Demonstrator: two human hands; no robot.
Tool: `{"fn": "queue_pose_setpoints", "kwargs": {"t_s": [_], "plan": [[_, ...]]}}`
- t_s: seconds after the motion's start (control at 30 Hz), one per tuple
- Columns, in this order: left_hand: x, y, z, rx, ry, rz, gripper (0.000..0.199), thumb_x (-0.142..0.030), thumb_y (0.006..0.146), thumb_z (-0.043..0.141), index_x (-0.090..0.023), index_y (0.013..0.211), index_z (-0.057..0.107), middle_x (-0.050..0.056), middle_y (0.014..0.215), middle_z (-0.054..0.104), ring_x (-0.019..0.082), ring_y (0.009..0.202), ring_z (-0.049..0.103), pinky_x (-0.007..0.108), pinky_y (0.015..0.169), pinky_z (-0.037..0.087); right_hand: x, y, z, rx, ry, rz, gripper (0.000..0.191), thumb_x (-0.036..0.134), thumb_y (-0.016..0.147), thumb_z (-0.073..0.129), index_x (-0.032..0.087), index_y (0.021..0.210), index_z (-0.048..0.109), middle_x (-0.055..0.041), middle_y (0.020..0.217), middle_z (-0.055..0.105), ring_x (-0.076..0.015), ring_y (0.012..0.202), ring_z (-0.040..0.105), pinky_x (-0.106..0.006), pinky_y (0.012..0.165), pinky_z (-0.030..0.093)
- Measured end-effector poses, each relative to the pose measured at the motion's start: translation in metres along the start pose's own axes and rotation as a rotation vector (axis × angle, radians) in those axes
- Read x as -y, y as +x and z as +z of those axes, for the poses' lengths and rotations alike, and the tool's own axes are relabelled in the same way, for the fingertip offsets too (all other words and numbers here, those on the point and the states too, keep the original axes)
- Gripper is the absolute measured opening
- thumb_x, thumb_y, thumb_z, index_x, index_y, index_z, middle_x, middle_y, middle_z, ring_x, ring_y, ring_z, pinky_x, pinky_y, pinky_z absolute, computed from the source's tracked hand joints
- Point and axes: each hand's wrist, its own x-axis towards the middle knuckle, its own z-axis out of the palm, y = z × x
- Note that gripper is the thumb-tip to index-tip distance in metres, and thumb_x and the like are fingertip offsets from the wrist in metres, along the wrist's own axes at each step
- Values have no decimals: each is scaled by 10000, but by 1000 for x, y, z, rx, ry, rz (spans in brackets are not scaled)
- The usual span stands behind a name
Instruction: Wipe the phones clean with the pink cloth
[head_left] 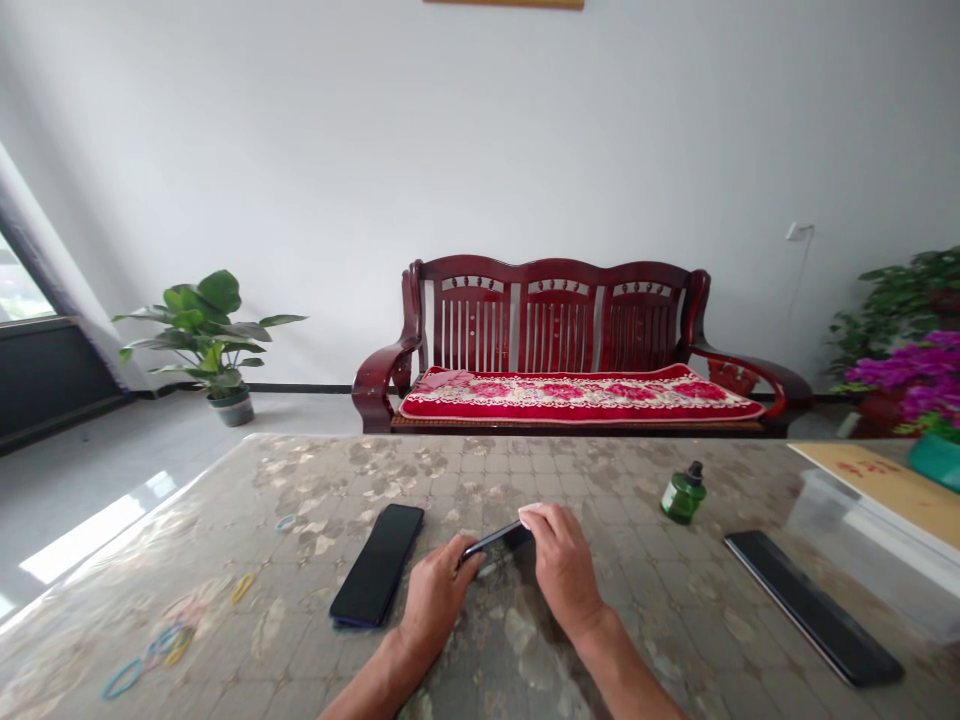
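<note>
Over the near middle of the table, a thin dark phone (pixel 493 540) is seen almost edge-on, tilted with its right end higher. My left hand (pixel 437 590) is closed on its left end, thumb and fingers pinching the edge. At the other end, my right hand (pixel 564 570) is closed with its fingertips at the phone's upper right corner. Something small and whitish shows at those fingertips; I cannot make out what it is. Left of my left hand, a black phone (pixel 379 565) lies screen up. Another dark phone (pixel 814 605) lies farther right.
A green bottle (pixel 683 495) with a black cap stands at right, near a clear plastic box (pixel 847 530). Several coloured rubber bands (pixel 169 642) lie at left on the patterned tablecloth (pixel 300 480). Beyond the table are a wooden bench (pixel 555 310) and a potted plant (pixel 217 345).
</note>
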Motion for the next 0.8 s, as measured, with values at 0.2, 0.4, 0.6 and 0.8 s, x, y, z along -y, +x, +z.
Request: {"fn": "queue_pose_setpoints", "kwargs": {"t_s": [0.2,0.4,0.6,0.8], "plan": [[0,2,0,-18,1,-48,160,-342,921,534,-249,933,664,-25,791,733,168,718,699,206,637,465,-17,4,8,-81,113,182,243,156,960,451,233,1019,674,-60,935,641,-205,901,596,-322,811,488],[0,3,0,-23,-10,-75,176,-361,904,540,-247,923,672,-25,771,734,171,698,698,209,641,464,-41,-1,22,-110,310,449,257,272,919,455,225,938,707,-76,922,672,-215,881,629,-322,803,499],[-1,5,0,-7,-27,-157,230,-403,891,526,-235,928,679,-13,753,733,186,685,692,227,619,457,-49,-15,27,-62,352,560,282,279,831,453,225,817,729,-74,839,690,-226,807,655,-320,742,499],[-3,10,2,11,-104,-243,293,-392,872,522,-226,1026,708,12,900,763,218,816,714,272,737,516,-46,-13,36,-162,488,673,309,399,822,512,206,918,733,-84,919,709,-239,870,643,-335,807,488]]}}
